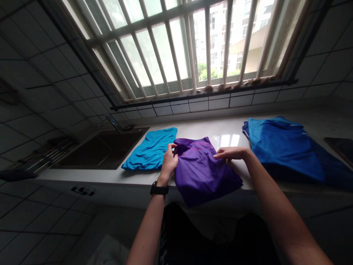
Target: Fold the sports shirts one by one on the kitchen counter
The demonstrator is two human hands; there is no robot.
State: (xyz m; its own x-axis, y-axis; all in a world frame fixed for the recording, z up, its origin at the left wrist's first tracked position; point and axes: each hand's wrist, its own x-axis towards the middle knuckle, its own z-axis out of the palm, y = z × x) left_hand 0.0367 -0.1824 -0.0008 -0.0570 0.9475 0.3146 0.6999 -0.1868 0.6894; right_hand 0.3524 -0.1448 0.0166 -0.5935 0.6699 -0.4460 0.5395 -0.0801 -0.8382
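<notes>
A purple garment [204,171], partly folded, lies on the white counter with its lower end hanging over the front edge. At its upper left edge, my left hand [170,162] grips the fabric between thumb and fingers; a dark watch band is on that wrist. My right hand [228,152] pinches the opposite edge, its index finger lying on top and the other fingers partly hidden. To the left rests a folded turquoise garment [154,149], close beside my left hand. Farther right is a pile of blue garments [286,149], apart from my right forearm.
A dark sink [96,151] with a metal faucet [114,122] is set into the white counter [198,127] at the left. A rack of rods [52,156] stands beyond it. Behind the counter is a barred window [176,48]. A dark flat object [340,145] lies far right.
</notes>
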